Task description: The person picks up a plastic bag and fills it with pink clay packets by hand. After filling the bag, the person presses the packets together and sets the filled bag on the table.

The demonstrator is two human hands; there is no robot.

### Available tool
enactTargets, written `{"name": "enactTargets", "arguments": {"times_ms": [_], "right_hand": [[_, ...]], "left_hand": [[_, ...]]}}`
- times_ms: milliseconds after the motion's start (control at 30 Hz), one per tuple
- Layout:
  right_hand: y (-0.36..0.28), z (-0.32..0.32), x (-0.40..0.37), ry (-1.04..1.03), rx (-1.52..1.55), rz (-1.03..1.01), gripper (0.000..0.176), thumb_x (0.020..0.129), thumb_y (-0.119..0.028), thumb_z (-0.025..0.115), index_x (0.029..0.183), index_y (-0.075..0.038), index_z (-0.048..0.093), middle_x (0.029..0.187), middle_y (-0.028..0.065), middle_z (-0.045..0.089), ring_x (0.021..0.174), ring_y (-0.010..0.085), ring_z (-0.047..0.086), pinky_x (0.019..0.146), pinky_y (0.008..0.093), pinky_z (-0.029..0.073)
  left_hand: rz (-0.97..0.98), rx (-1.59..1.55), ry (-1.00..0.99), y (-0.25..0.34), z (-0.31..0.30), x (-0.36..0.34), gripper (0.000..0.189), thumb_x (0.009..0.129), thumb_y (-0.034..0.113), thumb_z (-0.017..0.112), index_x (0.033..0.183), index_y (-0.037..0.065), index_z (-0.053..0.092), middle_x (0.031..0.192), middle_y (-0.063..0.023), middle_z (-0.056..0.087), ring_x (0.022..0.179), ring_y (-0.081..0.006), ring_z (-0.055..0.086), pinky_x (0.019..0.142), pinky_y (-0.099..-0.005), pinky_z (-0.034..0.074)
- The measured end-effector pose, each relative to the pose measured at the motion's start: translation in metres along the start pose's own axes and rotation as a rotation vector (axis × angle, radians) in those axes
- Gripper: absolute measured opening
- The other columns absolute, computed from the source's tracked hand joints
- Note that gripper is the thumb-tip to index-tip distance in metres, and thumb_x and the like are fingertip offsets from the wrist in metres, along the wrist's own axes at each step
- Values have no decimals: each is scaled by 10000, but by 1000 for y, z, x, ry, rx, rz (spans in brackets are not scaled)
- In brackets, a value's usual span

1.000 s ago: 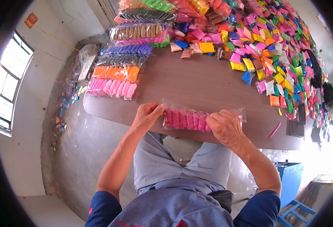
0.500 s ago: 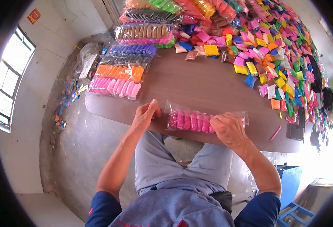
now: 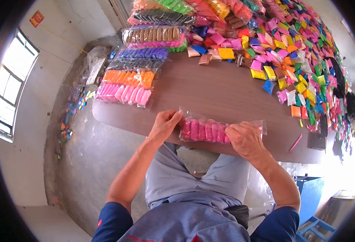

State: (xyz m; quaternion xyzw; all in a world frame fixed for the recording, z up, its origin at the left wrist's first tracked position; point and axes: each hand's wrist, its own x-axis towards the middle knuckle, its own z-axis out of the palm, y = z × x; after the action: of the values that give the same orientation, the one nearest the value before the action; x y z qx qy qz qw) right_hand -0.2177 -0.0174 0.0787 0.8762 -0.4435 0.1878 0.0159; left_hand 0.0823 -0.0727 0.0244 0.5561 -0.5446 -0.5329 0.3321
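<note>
A clear plastic bag [image 3: 201, 131] with a row of dark pink packets lies at the table's front edge, right before me. My left hand [image 3: 165, 123] pinches its left end between thumb and fingers. On the bag's right part, my right hand [image 3: 244, 138] has its fingers curled closed, gripping the plastic and hiding some of the packets. The bag's right end sticks out past that hand.
Filled bags, among them a pink one [image 3: 123, 94] and an orange one [image 3: 128, 78], are lined up at the table's left. Loose coloured packets [image 3: 282, 56] heap up at the back right. A thin pink stick [image 3: 295, 142] lies on the brown table [image 3: 214, 88] near a dark phone-like object [image 3: 318, 142].
My left hand has moved right, from beside the bag onto its left end, and its fingers have closed there. My right hand stays on the bag.
</note>
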Motion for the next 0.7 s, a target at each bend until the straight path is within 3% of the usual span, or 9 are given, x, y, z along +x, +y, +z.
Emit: {"name": "enactTargets", "arguments": {"times_ms": [267,567,700], "right_hand": [[-2,0,2,-22,-19,5,56,768,-67,619,718,-76,596,742,86,618,749,257,654,733,370,528],[-4,-2,3,-47,-26,21,42,773,-61,619,732,-73,620,767,95,646,757,264,665,733,388,531],[-5,-2,4,-61,-27,34,47,772,-61,618,726,-72,615,757,97,643,753,270,663,724,391,528]], "left_hand": [[110,18,69,20,0,-9,406,995,391,633,860,12,691,751,66,554,710,-42,449,597,-253,349],[70,62,25,22,-3,-14,431,978,377,654,810,-19,659,669,61,478,644,-51,399,529,-282,315],[83,125,8,26,-7,-24,412,999,379,630,899,-16,686,764,59,544,720,-52,448,606,-246,368]]}}
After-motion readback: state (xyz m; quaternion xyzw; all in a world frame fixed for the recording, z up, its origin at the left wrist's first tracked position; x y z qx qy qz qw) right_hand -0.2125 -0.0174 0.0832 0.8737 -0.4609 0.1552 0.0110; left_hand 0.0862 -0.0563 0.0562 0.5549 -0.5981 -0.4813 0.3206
